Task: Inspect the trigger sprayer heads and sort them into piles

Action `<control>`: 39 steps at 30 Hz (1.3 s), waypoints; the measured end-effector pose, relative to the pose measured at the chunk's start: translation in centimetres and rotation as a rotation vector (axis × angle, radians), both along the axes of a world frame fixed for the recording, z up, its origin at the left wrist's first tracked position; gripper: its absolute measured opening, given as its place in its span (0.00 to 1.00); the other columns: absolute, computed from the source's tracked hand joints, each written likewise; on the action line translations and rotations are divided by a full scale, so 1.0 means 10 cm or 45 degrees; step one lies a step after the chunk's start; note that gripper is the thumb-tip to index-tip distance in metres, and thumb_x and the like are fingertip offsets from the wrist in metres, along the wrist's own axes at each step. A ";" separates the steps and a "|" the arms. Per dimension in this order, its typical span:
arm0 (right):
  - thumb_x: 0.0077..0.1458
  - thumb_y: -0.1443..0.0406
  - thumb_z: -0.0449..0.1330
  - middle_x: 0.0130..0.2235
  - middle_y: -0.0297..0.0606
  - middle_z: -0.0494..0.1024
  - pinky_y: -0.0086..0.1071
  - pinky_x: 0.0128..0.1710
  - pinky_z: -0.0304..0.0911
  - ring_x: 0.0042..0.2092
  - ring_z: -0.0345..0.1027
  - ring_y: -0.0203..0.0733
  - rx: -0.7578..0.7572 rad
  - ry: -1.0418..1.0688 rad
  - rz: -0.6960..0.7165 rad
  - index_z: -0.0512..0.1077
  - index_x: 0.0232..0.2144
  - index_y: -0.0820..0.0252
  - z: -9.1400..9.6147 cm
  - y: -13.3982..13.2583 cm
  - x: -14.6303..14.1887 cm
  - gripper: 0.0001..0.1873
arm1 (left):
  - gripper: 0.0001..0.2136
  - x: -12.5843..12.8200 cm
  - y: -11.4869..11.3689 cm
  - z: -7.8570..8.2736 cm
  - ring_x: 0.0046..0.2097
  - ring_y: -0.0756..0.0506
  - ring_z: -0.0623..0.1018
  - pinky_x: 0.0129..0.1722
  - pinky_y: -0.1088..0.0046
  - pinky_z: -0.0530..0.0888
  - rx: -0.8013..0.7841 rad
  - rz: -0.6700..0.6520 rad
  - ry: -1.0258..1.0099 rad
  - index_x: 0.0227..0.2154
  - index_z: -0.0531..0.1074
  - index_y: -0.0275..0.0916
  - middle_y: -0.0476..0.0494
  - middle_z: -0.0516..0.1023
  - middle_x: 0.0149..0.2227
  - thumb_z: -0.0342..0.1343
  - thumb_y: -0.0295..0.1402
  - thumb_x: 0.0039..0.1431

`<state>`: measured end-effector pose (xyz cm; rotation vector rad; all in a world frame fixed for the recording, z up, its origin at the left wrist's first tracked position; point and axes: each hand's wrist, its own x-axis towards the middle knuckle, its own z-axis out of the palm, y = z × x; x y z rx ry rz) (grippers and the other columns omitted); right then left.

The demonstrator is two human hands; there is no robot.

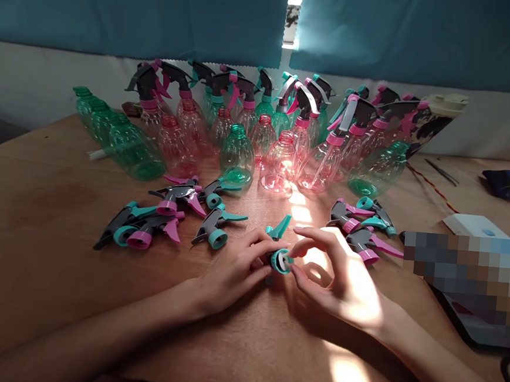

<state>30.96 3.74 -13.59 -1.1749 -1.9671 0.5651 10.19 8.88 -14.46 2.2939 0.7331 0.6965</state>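
My left hand (235, 267) is closed around a grey and teal spray trigger head (278, 249), its teal lever sticking up. My right hand (341, 274) pinches the teal screw collar of the same trigger head from the right, thumb and forefinger on it, other fingers spread. Both hands rest on the wooden table (37, 209) near its front middle. Loose trigger heads (155, 218) lie in a pile just left of my hands, and a smaller pile of trigger heads (360, 226) lies to the right.
Several clear pink bottles (278, 166) and green bottles (237, 157) stand behind, many capped with sprayers; green bottles (122, 139) lie in a row at the left. A white box (475, 225), wires and a dark tray sit on the right. Blue curtains hang behind.
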 end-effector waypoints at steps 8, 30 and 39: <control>0.56 0.69 0.58 0.41 0.37 0.73 0.36 0.41 0.68 0.45 0.68 0.44 -0.062 0.010 0.002 0.56 0.57 0.48 -0.01 0.00 -0.02 0.28 | 0.22 0.01 0.00 -0.03 0.44 0.46 0.73 0.42 0.71 0.72 0.055 -0.028 0.001 0.55 0.66 0.44 0.44 0.70 0.44 0.54 0.20 0.59; 0.57 0.69 0.57 0.38 0.37 0.74 0.41 0.41 0.69 0.42 0.71 0.45 0.093 -0.029 -0.038 0.55 0.58 0.52 -0.03 -0.01 -0.05 0.28 | 0.20 0.01 0.00 -0.03 0.43 0.46 0.74 0.43 0.69 0.74 0.088 0.001 0.050 0.57 0.63 0.42 0.43 0.71 0.45 0.52 0.26 0.62; 0.56 0.72 0.57 0.40 0.37 0.78 0.43 0.43 0.65 0.45 0.70 0.48 0.304 -0.185 -0.029 0.53 0.59 0.50 -0.01 -0.03 -0.11 0.31 | 0.13 0.00 0.00 -0.02 0.37 0.49 0.74 0.38 0.74 0.73 0.077 0.003 -0.037 0.48 0.70 0.40 0.45 0.72 0.41 0.53 0.24 0.61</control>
